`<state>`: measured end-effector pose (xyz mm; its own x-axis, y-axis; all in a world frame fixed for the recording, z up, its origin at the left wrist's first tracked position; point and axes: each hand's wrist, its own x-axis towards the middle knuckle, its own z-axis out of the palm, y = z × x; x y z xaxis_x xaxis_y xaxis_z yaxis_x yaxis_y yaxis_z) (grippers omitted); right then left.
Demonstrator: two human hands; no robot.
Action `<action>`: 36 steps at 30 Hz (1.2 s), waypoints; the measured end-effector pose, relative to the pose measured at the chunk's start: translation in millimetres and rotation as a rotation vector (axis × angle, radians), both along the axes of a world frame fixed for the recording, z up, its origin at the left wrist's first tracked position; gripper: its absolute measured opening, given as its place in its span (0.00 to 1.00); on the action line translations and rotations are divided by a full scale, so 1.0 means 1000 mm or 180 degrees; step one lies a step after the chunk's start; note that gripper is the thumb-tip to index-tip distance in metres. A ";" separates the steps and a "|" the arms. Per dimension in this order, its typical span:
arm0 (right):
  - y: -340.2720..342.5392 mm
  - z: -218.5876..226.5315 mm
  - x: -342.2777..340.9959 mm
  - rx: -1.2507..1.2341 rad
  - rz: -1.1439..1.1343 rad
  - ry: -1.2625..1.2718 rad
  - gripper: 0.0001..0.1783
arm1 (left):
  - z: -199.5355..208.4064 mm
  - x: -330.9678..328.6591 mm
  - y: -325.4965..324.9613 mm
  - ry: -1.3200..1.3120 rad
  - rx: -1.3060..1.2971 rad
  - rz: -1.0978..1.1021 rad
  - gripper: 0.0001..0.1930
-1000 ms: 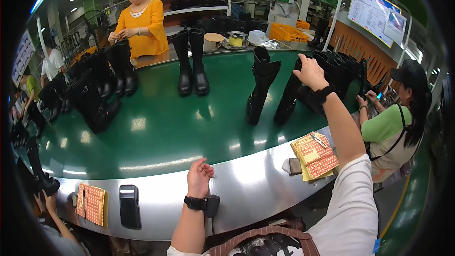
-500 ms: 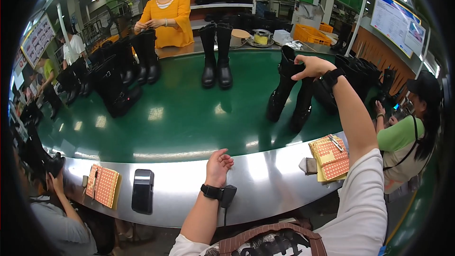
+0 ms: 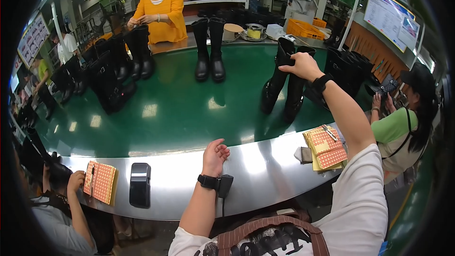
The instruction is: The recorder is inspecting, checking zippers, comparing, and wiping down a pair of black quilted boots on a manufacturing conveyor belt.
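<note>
**Black boots [image 3: 274, 85] at the right hand's fingertips, left hand holding nothing**

On my feed, the right hand [image 3: 307, 67] is at the shaft tops of this pair, right of centre on the green tabletop [image 3: 180, 114]. Its thumb reaches left across the left boot's shaft, fingers curved above; whether it pinches leather, I cannot tell. The left hand [image 3: 216, 156], fingers loosely curled and apart, is over the steel strip [image 3: 265, 156] by the green edge.

Compared with half a second ago, the right thumb and fingers have drawn nearer each other, and the right boot's mouth now shows above the hand. I read that as the hold at the tops being adjusted, with the pair kept together.

Outward, I see room leftward over the green, as far as the middle pair of boots [image 3: 202, 52] on the far side. Boots crowded at the right [image 3: 348, 71] limit that way. Nearer, dotted label sheets [image 3: 329, 149] lie on the steel; its curved near edge runs past the phone [image 3: 140, 185] at left.
</note>
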<state>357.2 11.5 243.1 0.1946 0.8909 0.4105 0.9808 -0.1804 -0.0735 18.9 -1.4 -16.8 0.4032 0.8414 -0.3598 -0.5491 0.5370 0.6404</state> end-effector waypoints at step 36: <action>-0.260 -0.019 -0.154 0.0946 0.2734 0.2785 0.21 | 0.223 -0.051 -0.134 0.2768 0.5302 0.1378 0.48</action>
